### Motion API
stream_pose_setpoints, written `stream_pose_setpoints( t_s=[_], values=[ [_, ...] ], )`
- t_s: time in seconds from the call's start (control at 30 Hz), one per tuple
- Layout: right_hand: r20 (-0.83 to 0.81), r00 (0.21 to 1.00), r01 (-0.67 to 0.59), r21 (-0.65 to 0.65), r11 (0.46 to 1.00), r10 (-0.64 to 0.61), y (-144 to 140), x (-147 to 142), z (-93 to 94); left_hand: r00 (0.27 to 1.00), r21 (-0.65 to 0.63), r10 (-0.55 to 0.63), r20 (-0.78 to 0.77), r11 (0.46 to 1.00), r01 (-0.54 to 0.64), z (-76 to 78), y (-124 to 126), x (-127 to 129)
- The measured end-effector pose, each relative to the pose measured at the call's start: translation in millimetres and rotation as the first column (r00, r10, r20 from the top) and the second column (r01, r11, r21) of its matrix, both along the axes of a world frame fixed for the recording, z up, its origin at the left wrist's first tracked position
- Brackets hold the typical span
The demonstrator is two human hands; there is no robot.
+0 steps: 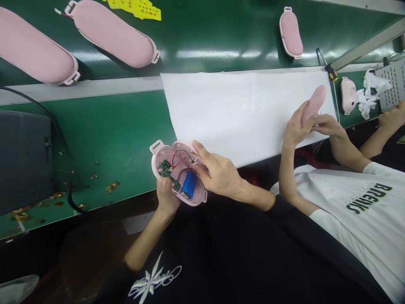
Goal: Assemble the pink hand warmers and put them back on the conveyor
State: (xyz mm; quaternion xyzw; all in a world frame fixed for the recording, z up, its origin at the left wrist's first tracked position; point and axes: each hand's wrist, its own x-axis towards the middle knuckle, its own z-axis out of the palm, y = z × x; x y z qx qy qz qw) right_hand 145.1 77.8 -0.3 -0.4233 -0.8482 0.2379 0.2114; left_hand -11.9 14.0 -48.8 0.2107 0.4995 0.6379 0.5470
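My left hand [166,195] holds an open pink plastic shell [158,155] from below at the table's near edge. Inside the shell lie a green circuit board [167,171], red and black wires [179,161] and a blue cylindrical battery [189,184]. My right hand [217,172] rests on the shell's right side, with its fingertips on the wires above the battery.
A white sheet [234,105] covers the green table [104,135]. Closed pink cases [114,31] [291,33] lie on the far green belt. To my right a co-worker in a white shirt holds a pink case [313,104]. A screwdriver [327,65] and another pink case [348,95] lie beyond.
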Motion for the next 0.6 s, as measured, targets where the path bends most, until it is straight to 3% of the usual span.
stream_pose_setpoints(
  t_s=[0.23, 0.43, 0.6],
  values=[
    [-0.015, 0.999, 0.034, 0.128, 0.991, -0.033, -7.7, -8.9, 0.9, 0.998, 0.137, -0.037, 0.041, 0.990, 0.032, -2.3, 1.4, 3.1],
    [0.028, 0.998, -0.050, -0.009, 0.999, 0.050, -4.5, -14.6, 14.6, 0.995, 0.229, -0.085, -0.058, 0.969, 0.096, -7.8, 3.1, 2.7],
    [0.085, 0.991, -0.100, -0.059, 0.993, 0.105, 1.7, -19.1, 27.0, 0.991, 0.277, -0.046, -0.126, 0.958, 0.079, -8.5, 2.1, 1.3]
  ],
)
